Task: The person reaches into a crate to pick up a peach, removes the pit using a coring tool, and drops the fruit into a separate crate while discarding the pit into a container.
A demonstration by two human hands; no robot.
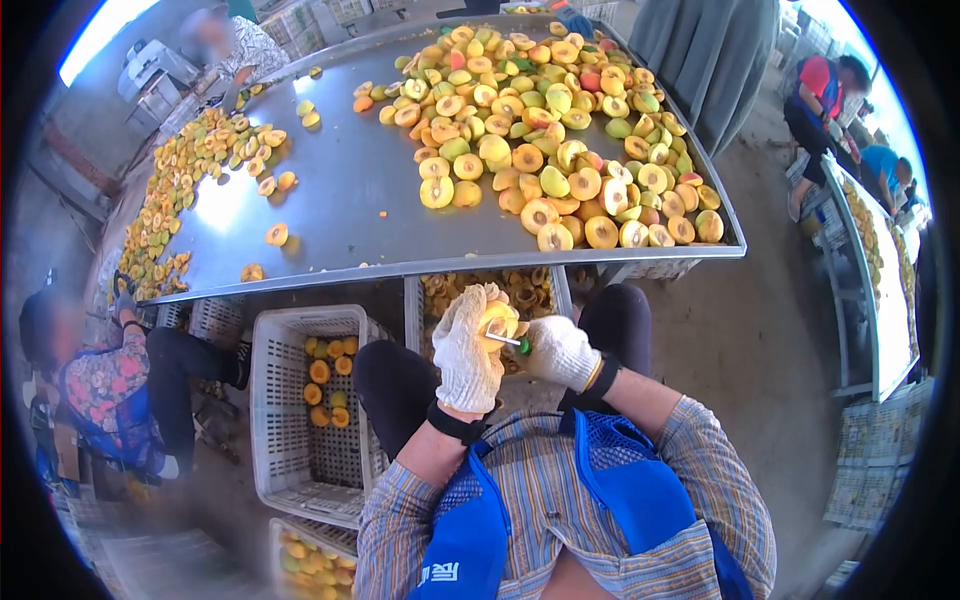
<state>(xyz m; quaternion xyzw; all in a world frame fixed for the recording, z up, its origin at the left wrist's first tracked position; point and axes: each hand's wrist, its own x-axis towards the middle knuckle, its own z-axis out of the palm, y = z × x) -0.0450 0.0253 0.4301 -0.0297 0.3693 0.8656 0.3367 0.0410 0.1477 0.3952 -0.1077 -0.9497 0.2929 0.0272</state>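
My left hand (466, 352), in a white knitted glove, is closed around a yellow-orange peach half (500, 318) above my lap. Closed on a small green-handled tool (523, 346) is my gloved right hand (562, 353). The tool's thin pale shaft points left and lies against the fruit; its tip is hard to make out. Under my hands, partly hidden, stands a crate of peach pieces (440, 290). On the metal table (340, 215) in front, many peach halves (540, 130) are heaped, several showing their brown pit hollows.
Left of my knees, a white crate (262, 400) holds several peach halves at its bottom. Another fruit-filled crate (312, 570) stands nearer me. More fruit (160, 210) lies along the table's left side. Other people work at the left and beside a second table (890, 300) at right.
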